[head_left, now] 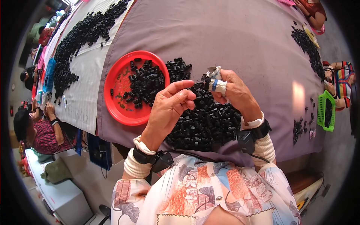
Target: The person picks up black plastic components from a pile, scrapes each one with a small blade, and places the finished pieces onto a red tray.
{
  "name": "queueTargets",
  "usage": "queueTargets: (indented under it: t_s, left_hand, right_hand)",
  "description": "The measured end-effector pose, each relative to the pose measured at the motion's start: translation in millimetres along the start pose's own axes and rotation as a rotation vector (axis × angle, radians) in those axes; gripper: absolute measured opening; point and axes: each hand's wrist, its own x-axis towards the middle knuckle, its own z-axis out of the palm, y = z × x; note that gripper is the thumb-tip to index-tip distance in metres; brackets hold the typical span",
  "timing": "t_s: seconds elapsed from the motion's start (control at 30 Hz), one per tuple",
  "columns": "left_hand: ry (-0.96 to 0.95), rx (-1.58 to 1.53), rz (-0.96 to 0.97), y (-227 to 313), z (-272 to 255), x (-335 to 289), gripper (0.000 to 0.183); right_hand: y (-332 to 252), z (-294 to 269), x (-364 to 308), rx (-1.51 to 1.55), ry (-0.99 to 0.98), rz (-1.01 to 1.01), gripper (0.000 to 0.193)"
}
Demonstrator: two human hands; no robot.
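Observation:
My right hand (236,89), with white wraps on its fingers, is closed around a small black plastic part (202,84). A thin, dark, flat piece (212,68) shows at its wrapped fingertips; its kind is unclear. My left hand (169,103) faces it, thumb and fingers pinched together. Whatever those fingers hold, if anything, is too small to make out. Beneath both hands spreads a heap of black plastic parts (204,125). To the left sits a round red tray (112,103), partly filled with similar parts, and a smaller pile (179,70) lies against its right rim.
A mauve cloth (240,30) covers the table. At the right edge stand a green basket (321,112) and another pile of black parts (307,47), beside a person in striped clothing (342,80). On the left table lies a long black heap (80,37), with a person seated near it (47,135).

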Motion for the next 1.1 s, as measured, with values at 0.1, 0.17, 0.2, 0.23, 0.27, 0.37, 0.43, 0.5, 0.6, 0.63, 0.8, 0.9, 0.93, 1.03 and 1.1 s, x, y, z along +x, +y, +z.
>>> queueTargets:
  t_s: [0.1,0.17,0.2,0.23,0.27,0.37,0.43,0.5,0.6,0.63,0.8,0.9,0.93,1.03,1.1]
  left_hand:
    - [0.024,-0.017,0.007,-1,-2,0,0.027]
    - [0.033,-0.022,0.013,-1,-1,-2,0.027]
    - [0.011,0.049,0.011,-1,-2,-3,0.025]
    - [-0.01,0.12,0.009,-1,-2,-3,0.023]
    - [-0.011,0.12,0.01,-1,-2,-5,0.023]
    - [-0.04,0.757,0.066,-7,-1,-10,0.02]
    - [-0.02,0.826,0.132,-4,1,-10,0.022]
    - [0.015,0.619,0.126,2,6,-6,0.024]
    - [-0.057,0.326,0.04,8,8,0,0.026]
    - [-0.057,0.324,0.042,7,8,2,0.026]
    - [-0.133,0.041,-0.09,2,7,3,0.021]
    - [-0.092,0.043,-0.098,2,11,2,0.02]
    - [-0.091,0.043,-0.097,2,12,2,0.02]
    - [-0.084,0.028,-0.095,0,14,0,0.019]
    - [-0.066,0.041,-0.085,-2,14,0,0.016]
  right_hand:
    - [2,-3,-1,0.052,0.018,0.02,0.017]
    - [3,-6,-3,0.079,0.002,0.016,0.017]
    - [4,-6,-3,0.079,0.003,0.015,0.017]
    - [4,-7,-4,0.072,0.008,0.005,0.017]
    - [4,-7,-4,0.065,0.012,-0.005,0.017]
    - [2,-8,-6,0.078,0.01,-0.021,0.016]
    - [-2,-10,-9,-0.007,-0.011,-0.043,0.018]
    - [-9,-9,-12,-0.093,-0.035,-0.065,0.019]
    - [-16,-5,-16,-0.186,-0.044,-0.078,0.016]
    - [-16,-2,-16,-0.176,-0.038,-0.089,0.01]
    - [-17,-2,-14,-0.188,-0.046,-0.1,0.007]
    - [-16,-4,-14,-0.187,-0.082,-0.081,0.013]
    - [-16,-4,-13,-0.199,-0.077,-0.07,0.013]
    - [-16,-4,-13,-0.216,-0.065,-0.054,0.013]
    - [-14,-3,-13,-0.221,-0.057,-0.05,0.013]
